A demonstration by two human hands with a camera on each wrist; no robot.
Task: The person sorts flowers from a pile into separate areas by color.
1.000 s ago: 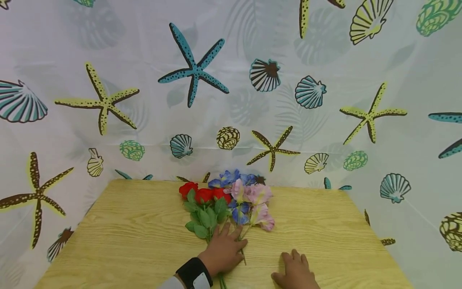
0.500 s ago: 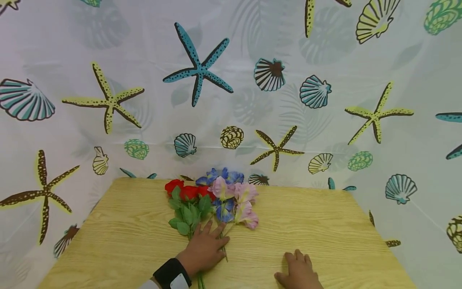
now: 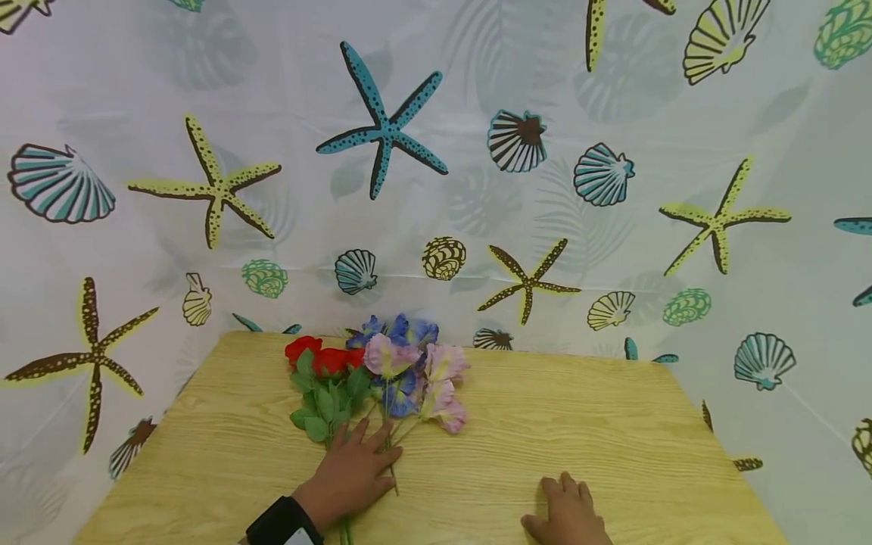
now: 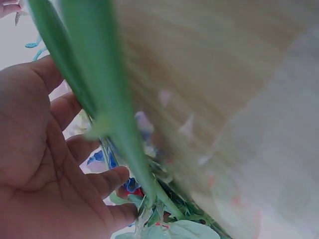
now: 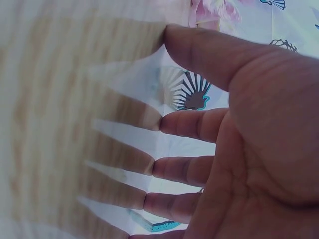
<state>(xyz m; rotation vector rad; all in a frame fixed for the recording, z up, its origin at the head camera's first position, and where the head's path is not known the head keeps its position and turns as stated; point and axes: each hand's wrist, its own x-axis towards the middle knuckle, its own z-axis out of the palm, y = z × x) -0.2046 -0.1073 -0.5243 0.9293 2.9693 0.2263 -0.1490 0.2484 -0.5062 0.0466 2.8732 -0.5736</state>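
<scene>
My left hand lies palm down over the flower stems, its fingers spread and fairly straight. In the left wrist view thick green stems run under the palm, beside the fingers. Beyond the fingertips lie red roses with green leaves, pink flowers and blue flowers, heads toward the back edge. A thin stem sticks out near the thumb. Off to the right, my right hand rests its fingertips on the table, holding nothing; the right wrist view shows the spread fingers and their reflections.
The wood-grain table reaches back to a white curtain printed with starfish and shells, which also hangs along both sides. A black watch is on the left wrist. The blue flowers at the back overlap the curtain in the head view.
My left hand has slid left across the table, and the roses and the pink and blue flowers have shifted left along with it. The right hand stays nearly in place.
</scene>
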